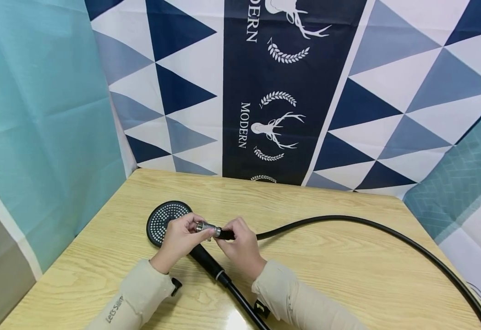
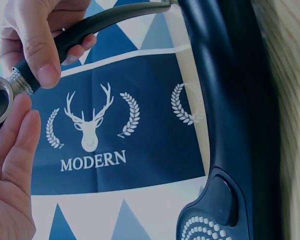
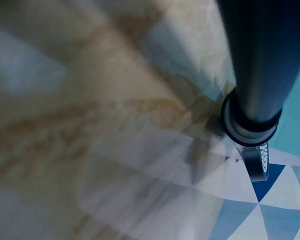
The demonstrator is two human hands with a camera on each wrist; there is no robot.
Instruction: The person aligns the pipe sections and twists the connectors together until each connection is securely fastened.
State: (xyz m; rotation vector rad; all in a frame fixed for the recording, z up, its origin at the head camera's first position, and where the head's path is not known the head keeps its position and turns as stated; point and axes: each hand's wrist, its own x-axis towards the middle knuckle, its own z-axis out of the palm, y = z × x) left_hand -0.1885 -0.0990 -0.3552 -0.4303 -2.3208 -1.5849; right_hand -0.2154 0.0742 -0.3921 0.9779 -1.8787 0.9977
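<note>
My left hand (image 1: pixel 178 238) pinches a silver metal fitting (image 1: pixel 208 228), whose round open ring (image 2: pixel 8 104) shows in the left wrist view. My right hand (image 1: pixel 242 247) grips the black end of a hose (image 1: pixel 339 217), with its silver tip against the fitting; whether the two are joined, I cannot tell. Beneath my left hand lies a black shower head (image 1: pixel 158 224) with pale nozzles. Its handle (image 1: pixel 207 262) slants toward me between my arms and ends at a silver ring, from which a black tube (image 1: pixel 242 300) runs on. My right hand does not show in the right wrist view.
The hose arcs over the right side of the wooden table (image 1: pixel 100 256) and leaves the frame at lower right. A patterned cloth (image 1: pixel 195 50) hangs behind, a teal one (image 1: pixel 46 114) at left. Small black pieces (image 1: pixel 176 286) sit by both sleeves.
</note>
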